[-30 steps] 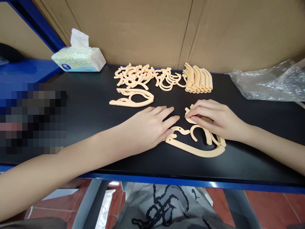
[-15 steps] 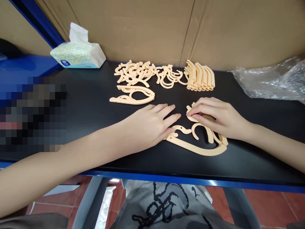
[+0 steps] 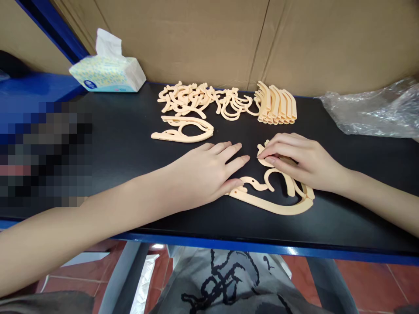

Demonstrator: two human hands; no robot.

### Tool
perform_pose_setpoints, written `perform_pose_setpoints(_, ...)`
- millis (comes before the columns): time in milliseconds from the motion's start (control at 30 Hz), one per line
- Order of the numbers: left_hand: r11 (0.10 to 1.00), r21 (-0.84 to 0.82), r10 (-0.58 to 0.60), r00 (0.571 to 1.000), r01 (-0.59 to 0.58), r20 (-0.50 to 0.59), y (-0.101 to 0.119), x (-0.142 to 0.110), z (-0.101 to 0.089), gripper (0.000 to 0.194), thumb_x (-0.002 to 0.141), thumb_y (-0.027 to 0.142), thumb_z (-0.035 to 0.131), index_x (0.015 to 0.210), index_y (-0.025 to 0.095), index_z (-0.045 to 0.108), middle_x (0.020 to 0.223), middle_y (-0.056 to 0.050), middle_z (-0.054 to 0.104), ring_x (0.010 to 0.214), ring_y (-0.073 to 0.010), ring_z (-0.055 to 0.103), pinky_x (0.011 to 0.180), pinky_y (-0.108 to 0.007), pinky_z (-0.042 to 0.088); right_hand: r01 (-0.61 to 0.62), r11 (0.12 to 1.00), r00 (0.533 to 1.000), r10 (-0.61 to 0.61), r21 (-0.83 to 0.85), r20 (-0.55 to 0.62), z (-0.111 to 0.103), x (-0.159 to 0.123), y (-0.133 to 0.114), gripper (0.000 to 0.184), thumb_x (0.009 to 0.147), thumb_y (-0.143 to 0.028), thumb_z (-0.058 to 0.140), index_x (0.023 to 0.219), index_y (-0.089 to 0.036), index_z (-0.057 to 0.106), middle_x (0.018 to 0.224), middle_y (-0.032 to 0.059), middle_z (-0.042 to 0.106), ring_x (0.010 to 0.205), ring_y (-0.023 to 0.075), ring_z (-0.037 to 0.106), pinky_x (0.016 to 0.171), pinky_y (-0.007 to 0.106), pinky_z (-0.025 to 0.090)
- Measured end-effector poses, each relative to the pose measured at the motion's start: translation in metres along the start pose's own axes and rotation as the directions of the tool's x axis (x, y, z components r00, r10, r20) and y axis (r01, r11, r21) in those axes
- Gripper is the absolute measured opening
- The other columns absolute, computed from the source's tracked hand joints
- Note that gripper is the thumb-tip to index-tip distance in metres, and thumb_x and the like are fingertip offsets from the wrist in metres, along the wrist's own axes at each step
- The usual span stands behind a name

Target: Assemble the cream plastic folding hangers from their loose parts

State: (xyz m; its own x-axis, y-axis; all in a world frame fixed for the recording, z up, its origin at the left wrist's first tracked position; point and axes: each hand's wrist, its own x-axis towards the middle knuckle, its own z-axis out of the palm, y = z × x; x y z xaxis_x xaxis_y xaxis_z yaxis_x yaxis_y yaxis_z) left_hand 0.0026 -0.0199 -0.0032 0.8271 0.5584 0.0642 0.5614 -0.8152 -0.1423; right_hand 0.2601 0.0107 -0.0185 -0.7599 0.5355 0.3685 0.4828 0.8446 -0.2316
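Observation:
Cream plastic parts of folding clothes hangers lie on the black tabletop. My left hand (image 3: 212, 172) is open, palm down with its fingers spread. Its thumb rests at the left end of a long curved hanger arm (image 3: 275, 208), by a small S-shaped piece (image 3: 255, 183). My right hand (image 3: 297, 159) is closed, thumb and fingertips pinched on a small curved hanger piece (image 3: 266, 162), partly hidden by the fingers. Below that hand lie a C-shaped hook (image 3: 269, 176) and the arm's jointed right end. A folded hanger (image 3: 186, 138) lies beyond my left hand.
At the back are a pile of curved pieces (image 3: 186, 98), several hooks (image 3: 232, 117) and a row of stacked hanger arms (image 3: 278, 104). A tissue pack (image 3: 108, 74) stands at the back left. Clear plastic wrap (image 3: 369, 109) lies right. Cardboard (image 3: 203, 43) walls the back.
The small S-shaped piece by my left thumb has shifted slightly down and right, its right end now close to the hook. Both hands stay nearly in place.

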Motion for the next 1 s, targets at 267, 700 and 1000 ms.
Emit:
perform_pose_setpoints(267,1.0,-0.006,-0.009,1.0,0.009,0.01,0.0009,0.0002,-0.0018,0.055,0.103,0.045,0.027,0.144,0.012,0.044,0.147,-0.017,0.045,0.132,-0.0329,0.047,0.106,-0.046,0.041,0.008,1.0,1.0,-0.008,-0.01,-0.003,0.0001,0.0004,-0.0001,0.014,0.096,-0.02,0.049,0.1,-0.018,0.063,0.092,0.0053,0.064,0.081,0.0174,0.059,0.073,0.034,0.044)
perform_pose_setpoints(700,1.0,-0.016,-0.014,0.999,0.014,0.03,0.0012,0.0004,-0.0034,0.055,0.103,0.045,0.029,0.145,0.012,0.042,0.149,-0.018,0.043,0.133,-0.0328,0.046,0.107,-0.047,0.041,0.012,1.0,1.0,-0.012,-0.019,-0.013,0.0008,-0.0003,0.0005,0.014,0.096,-0.019,0.05,0.1,-0.019,0.063,0.093,0.0046,0.065,0.083,0.0168,0.061,0.074,0.034,0.043)
perform_pose_setpoints(1000,1.0,-0.006,-0.012,1.0,0.012,0.026,0.001,-0.0001,-0.003,0.057,0.103,0.047,0.027,0.146,0.012,0.041,0.149,-0.017,0.042,0.134,-0.0324,0.045,0.108,-0.047,0.039,0.006,1.0,1.0,-0.006,-0.017,-0.027,0.002,-0.0014,0.0019,0.014,0.096,-0.019,0.049,0.101,-0.022,0.062,0.093,0.004,0.065,0.083,0.0168,0.06,0.074,0.034,0.043)
